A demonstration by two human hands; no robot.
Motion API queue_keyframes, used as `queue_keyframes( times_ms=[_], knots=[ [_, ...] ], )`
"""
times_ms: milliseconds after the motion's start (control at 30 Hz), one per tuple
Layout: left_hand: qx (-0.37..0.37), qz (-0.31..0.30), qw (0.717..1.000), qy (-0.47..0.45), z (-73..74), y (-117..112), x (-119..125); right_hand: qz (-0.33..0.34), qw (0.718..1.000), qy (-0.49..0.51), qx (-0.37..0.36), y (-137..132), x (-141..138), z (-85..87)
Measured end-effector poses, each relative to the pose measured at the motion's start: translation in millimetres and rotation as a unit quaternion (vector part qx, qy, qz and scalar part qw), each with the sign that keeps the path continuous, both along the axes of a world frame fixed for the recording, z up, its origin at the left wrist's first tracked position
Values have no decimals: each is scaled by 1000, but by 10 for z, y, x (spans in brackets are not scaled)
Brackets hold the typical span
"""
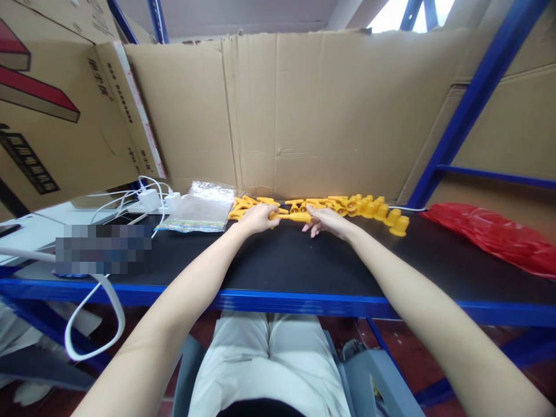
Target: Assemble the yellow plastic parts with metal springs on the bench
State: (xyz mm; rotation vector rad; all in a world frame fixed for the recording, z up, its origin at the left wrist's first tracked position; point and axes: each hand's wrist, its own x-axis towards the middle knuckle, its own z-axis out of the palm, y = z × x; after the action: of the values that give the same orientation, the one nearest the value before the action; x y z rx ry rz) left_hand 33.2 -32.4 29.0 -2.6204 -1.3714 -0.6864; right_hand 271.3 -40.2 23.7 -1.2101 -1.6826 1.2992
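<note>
Both my arms reach forward over a black work surface. My left hand is curled round a long yellow plastic piece lying at the back of the surface. My right hand pinches the other end of the same piece, with its remaining fingers pointing down onto the surface. A row of several yellow plastic parts lies along the cardboard wall just behind my hands. At the right end of the row stand some small cup-shaped yellow parts.
A clear plastic bag lies left of my hands, with white chargers and cables beyond it. A red plastic bag lies at the right. Cardboard sheets wall the back. The bench has a blue metal front edge and an upright post.
</note>
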Motion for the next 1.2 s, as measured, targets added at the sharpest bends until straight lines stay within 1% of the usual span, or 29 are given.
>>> queue_keyframes(
  times_ms=[100,167,267,467,700,833,933,1033,1133,1200],
  knots=[
    [1,2,1000,-2,-3,2,-9,49,999,11,0,-1,50,1],
    [1,2,1000,-3,-7,5,-12,58,998,13,18,0,75,-1],
    [3,-1,1000,-2,-12,6,-8,50,998,7,27,11,82,-4],
    [11,-7,1000,0,-6,-4,3,24,1000,20,3,33,41,-19],
    [-3,-2,1000,6,-33,12,-8,11,988,133,-81,1,-7,-6],
    [-12,-12,1000,-24,-41,-5,-1,-13,978,181,-104,13,-20,12],
    [-6,5,999,-44,-32,-22,12,-51,969,219,-105,49,5,47],
    [-4,22,999,-43,-31,-21,14,-122,958,253,-58,125,95,89],
    [-15,23,999,-32,-47,-5,5,-243,934,257,52,253,264,89],
    [-21,15,999,-25,-62,8,0,-346,901,213,153,350,413,48]
  ],
)
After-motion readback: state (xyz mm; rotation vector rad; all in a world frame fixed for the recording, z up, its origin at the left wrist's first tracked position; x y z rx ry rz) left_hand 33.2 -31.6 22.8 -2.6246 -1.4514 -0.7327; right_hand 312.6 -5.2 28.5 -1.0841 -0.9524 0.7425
